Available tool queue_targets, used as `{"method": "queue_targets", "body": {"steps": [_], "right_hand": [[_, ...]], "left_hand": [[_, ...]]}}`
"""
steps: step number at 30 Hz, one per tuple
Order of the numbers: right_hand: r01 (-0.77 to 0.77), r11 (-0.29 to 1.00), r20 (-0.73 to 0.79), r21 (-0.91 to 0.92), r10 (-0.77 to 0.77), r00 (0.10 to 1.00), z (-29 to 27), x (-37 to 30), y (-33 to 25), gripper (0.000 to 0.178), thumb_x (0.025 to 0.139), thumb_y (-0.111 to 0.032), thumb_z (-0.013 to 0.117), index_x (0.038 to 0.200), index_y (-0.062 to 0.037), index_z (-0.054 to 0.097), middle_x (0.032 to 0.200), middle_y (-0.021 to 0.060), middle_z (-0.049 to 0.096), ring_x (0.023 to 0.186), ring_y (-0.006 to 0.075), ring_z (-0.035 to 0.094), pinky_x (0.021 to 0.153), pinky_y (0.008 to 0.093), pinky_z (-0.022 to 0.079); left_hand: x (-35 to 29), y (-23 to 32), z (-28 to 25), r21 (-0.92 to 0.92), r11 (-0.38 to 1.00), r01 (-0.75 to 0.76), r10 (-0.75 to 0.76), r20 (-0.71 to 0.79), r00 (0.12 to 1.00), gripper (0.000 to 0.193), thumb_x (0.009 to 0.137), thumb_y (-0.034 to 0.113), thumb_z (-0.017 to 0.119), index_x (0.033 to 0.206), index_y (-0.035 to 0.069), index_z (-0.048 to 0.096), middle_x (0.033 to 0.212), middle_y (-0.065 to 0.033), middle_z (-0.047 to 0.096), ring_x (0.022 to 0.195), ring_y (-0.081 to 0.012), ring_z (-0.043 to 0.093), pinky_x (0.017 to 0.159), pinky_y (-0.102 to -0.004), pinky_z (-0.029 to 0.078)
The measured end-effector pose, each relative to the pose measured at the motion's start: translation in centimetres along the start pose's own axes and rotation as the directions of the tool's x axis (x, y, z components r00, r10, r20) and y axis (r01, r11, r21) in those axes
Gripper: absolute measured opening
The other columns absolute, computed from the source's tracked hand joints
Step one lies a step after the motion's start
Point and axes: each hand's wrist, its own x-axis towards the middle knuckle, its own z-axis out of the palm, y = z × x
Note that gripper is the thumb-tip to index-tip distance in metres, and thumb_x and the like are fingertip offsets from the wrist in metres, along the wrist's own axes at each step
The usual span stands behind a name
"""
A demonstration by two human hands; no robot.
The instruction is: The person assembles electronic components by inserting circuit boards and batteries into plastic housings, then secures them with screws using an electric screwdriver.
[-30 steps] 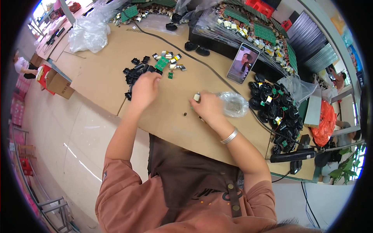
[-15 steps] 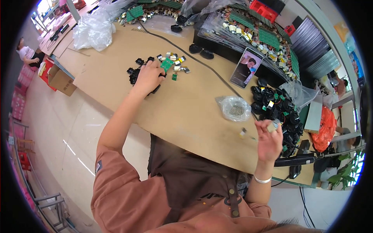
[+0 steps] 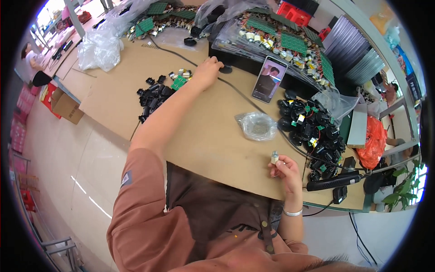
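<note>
My left hand reaches across to the far side of the cardboard-covered table. Its fingers curl down beside a flat black disc, and what lies under the fingertips is hidden. Near the front edge, my right hand pinches a small cream block with a silver end, holding it up above the tabletop. Left of my left forearm lies a heap of small black plastic parts. Beside that heap are a green circuit board and several small cream and silver pieces.
A phone leans upright at the back. A clear bag of tiny bits lies before it. Right of it is a pile of black round housings with wires. A black cable crosses the table. A black powered tool lies near the right edge.
My left hand has left the black plastic parts and moved right and away to the black discs. My right hand has come lower, still pinching the block. The whole view has shifted slightly.
</note>
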Motion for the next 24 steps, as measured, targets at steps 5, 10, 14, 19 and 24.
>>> {"method": "queue_targets", "body": {"steps": [5, 10, 14, 19, 24], "right_hand": [[-0.018, 0.979, 0.007, 0.203, 0.017, 1.0, -1.6, -0.9, -0.2, 0.02, 0.087, -0.013, 0.055, 0.102, 0.001, 0.055, 0.086, 0.0118, 0.064, 0.067, 0.0146, 0.061, 0.061, 0.0265, 0.05], [0.086, 0.919, -0.041, 0.386, -0.076, 0.996, -3.7, -2.5, -0.6, 0.016, 0.086, -0.012, 0.054, 0.096, -0.0004, 0.054, 0.083, 0.0126, 0.062, 0.065, 0.0162, 0.059, 0.059, 0.0274, 0.05], [0.112, 0.946, -0.056, 0.303, -0.1, 0.993, -4.3, -2.0, -1.5, 0.018, 0.084, -0.009, 0.055, 0.1, -0.0021, 0.052, 0.083, 0.0127, 0.062, 0.064, 0.016, 0.059, 0.057, 0.0267, 0.049], [0.075, 0.97, -0.061, 0.23, -0.062, 0.996, -1.9, 0.3, -1.8, 0.022, 0.081, -0.005, 0.059, 0.102, -0.0035, 0.052, 0.083, 0.01, 0.061, 0.063, 0.0141, 0.057, 0.056, 0.024, 0.046], [0.027, 0.983, 0.013, 0.18, -0.03, 0.999, -0.8, 0.5, -1.4, 0.02, 0.081, -0.004, 0.059, 0.1, -0.0017, 0.053, 0.079, 0.0027, 0.056, 0.06, 0.01, 0.054, 0.054, 0.0208, 0.042]], "left_hand": [[2.1, 0.4, 1.7, 0.074, 0.996, -0.056, 0.048, 0.104, 0.993, 0.021, 0.073, 0.013, 0.064, 0.093, 0.007, 0.063, 0.093, -0.0082, 0.055, 0.1, -0.0254, 0.052, 0.083, -0.0402, 0.045], [-2.7, 6.5, -4.0, -0.189, 0.982, -0.015, 0.025, 0.052, 0.998, 0.016, 0.081, 0.013, 0.058, 0.094, 0.003, 0.059, 0.095, -0.0131, 0.054, 0.09, -0.0321, 0.056, 0.074, -0.0429, 0.046], [-12.1, 12.7, -8.0, -0.351, 0.903, -0.248, 0.365, 0.323, 0.873, 0.017, 0.08, 0.01, 0.053, 0.097, 0.006, 0.057, 0.097, -0.0097, 0.054, 0.092, -0.0283, 0.056, 0.077, -0.0378, 0.047], [-15.7, 14.7, -7.6, -0.52, 0.762, -0.385, 0.604, 0.359, 0.711, 0.025, 0.08, 0.007, 0.045, 0.103, 0.008, 0.056, 0.106, -0.0083, 0.054, 0.102, -0.0254, 0.054, 0.086, -0.0354, 0.045], [-17.9, 16.2, -7.9, -0.539, 0.826, -0.168, 0.323, 0.207, 0.924, 0.039, 0.071, 0.005, 0.063, 0.108, 0.006, 0.053, 0.111, -0.0116, 0.052, 0.106, -0.0315, 0.05, 0.087, -0.0385, 0.044]]}}
